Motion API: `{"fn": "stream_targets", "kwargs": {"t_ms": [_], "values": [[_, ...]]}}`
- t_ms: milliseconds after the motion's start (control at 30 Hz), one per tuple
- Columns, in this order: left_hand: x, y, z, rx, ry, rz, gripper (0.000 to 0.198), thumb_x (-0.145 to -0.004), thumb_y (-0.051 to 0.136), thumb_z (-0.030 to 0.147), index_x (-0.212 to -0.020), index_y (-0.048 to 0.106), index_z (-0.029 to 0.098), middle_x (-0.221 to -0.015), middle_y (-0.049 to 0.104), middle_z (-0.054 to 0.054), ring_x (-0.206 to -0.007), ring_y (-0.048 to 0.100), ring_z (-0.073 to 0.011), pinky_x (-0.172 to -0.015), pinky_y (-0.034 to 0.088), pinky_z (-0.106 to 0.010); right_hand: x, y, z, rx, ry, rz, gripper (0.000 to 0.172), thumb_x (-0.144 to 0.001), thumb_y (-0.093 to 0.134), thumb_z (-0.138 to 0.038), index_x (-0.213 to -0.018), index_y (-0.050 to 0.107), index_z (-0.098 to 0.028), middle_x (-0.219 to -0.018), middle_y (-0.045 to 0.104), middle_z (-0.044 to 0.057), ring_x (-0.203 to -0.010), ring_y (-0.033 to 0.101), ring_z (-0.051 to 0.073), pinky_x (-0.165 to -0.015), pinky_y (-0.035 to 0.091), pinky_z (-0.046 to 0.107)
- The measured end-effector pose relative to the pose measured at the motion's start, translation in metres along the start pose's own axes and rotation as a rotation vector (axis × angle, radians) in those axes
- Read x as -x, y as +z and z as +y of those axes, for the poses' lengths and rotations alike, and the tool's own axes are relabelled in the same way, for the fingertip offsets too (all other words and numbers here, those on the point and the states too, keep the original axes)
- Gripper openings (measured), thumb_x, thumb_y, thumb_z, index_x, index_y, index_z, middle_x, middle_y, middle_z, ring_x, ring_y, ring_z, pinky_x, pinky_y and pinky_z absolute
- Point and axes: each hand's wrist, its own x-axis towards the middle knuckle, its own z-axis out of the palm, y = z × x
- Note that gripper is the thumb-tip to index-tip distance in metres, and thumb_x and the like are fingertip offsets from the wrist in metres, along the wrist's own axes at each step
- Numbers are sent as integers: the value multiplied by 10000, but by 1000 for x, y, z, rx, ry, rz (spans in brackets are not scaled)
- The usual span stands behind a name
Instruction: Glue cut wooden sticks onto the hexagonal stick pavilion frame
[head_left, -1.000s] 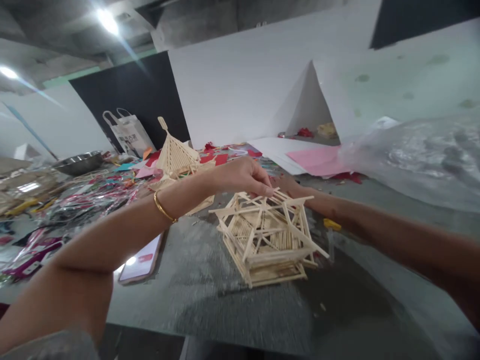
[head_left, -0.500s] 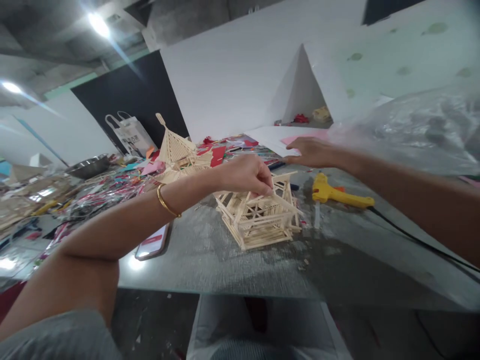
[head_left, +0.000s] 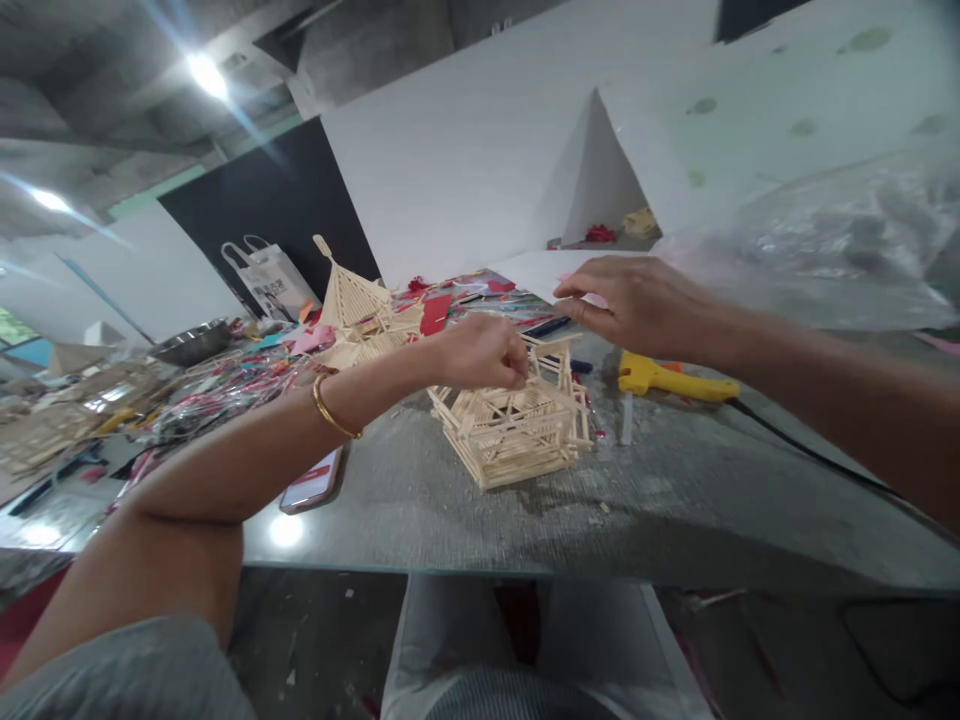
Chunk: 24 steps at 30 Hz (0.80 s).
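- The stick house (head_left: 517, 425) stands mid-table, steadied at its top by the pinched left hand (head_left: 480, 352).
- The right hand (head_left: 637, 303), fingers pinched near its roof, should be lowered gently; whether anything is held cannot be told.
- The glue gun (head_left: 675, 378) lies just beside.

Grey bench (head_left: 675, 500) with a glossy front edge, stick-built frame model (head_left: 514, 425) standing mid-surface, yellow glue gun (head_left: 671, 378) lying to its right (black cord trailing off), phone (head_left: 313, 482) flat at left, peaked stick roof (head_left: 356, 305) and coloured paper scraps (head_left: 225, 385) further back, steel bowl (head_left: 191, 342) far left.
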Motion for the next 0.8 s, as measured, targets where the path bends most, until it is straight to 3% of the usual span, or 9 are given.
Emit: {"fn": "stream_targets", "kwargs": {"t_ms": [333,500,800], "values": [[0,1,-1,-50,22,26,189,-686,563,169,-777,728,167,-682,700,-9,-601,566,-96,-622,361,-228,9,-11,-24,-38,-30,39,286,-914,391,-317,-942,634,-171,-904,637,63,-872,572,189,-762,423,317],[0,1,-1,-48,30,24,190,-677,569,162,-774,733,168,-672,693,-15,-583,551,-100,-616,351,-235,17,-16,-40,-103,-68,-5,275,-905,394,-326,-894,640,-203,-883,631,61,-866,560,204,-751,422,327],[5,3,4,-143,58,42,153,-706,556,162,-673,705,164,-569,628,-22,-521,472,-103,-561,282,-262,24,-9,-64,-73,-197,-8,207,-880,445,-268,-841,626,-174,-857,603,79,-863,543,216,-803,414,351]]}}
